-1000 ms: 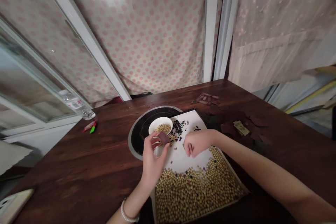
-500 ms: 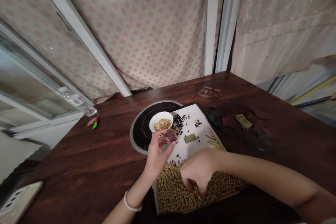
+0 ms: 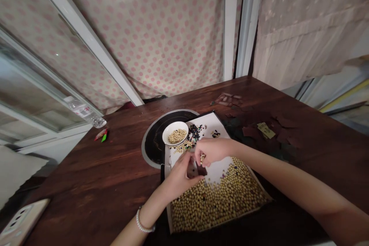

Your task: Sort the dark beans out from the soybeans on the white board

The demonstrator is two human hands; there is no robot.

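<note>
My left hand (image 3: pixel 178 180) grips a small maroon pouch (image 3: pixel 202 170) between thumb and fingers, over the white part of the tray. My right hand (image 3: pixel 215 150) is closed around some tan beads (image 3: pixel 202 158), a few of which show between its fingers, right at the pouch. Below both hands, many round tan beads (image 3: pixel 213 207) with a few dark ones cover the near part of the shallow tray (image 3: pixel 170 215). A white bowl (image 3: pixel 165 134) of tan beads stands at the tray's far left corner. Black and coloured beads (image 3: pixel 196 131) lie loose beside it.
Flat maroon and dark green pouches (image 3: pixel 284 132) are spread to the right, with a yellowish-green one (image 3: pixel 266 130) on top. Behind the tray sits a pile of brown pieces (image 3: pixel 227 100). A round black hotplate (image 3: pixel 152 138), a plastic bottle (image 3: pixel 86 112) and a phone (image 3: pixel 23 221) are leftward.
My right hand has lifted out of the tan beads, moving up and left to the pouch with some beads in it. My left hand has brought the pouch slightly right and nearer.
</note>
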